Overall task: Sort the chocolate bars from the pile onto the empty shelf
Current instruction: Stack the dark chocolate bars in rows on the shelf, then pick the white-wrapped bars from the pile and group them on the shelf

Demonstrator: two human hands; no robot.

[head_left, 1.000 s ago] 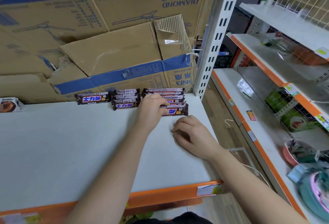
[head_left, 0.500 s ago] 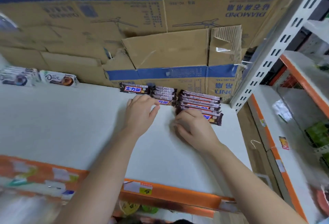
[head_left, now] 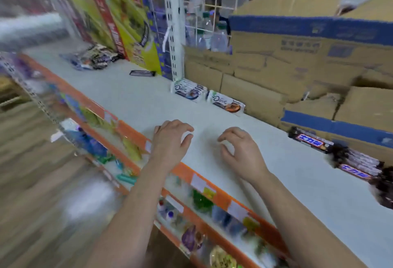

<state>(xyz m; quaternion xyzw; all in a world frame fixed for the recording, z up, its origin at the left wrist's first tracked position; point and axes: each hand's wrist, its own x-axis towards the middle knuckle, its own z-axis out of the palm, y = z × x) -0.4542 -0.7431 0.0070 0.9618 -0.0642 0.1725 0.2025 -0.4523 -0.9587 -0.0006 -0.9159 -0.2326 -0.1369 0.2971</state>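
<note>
Head view: left hand (head_left: 172, 140) and right hand (head_left: 241, 152) are both over the white shelf (head_left: 297, 182), near its orange front edge, side by side with a gap between them. Palms down, fingers on both loosely curled, nothing held; fingertips seem to touch the surface, but blur makes that unsure. Right of the right hand and further back, a brown chocolate bar (head_left: 312, 143) lies flat at the back of the shelf. A stack of the same bars (head_left: 359, 166) sits just beyond it, further right. Past both hands, two white-wrapped bars (head_left: 190, 91) lie side by side against the cardboard boxes (head_left: 297, 59). Far left of the left hand and well back, the mixed pile (head_left: 93, 57) sits on the shelf. A single dark bar (head_left: 142, 73) lies between the pile and the white-wrapped bars.
</note>
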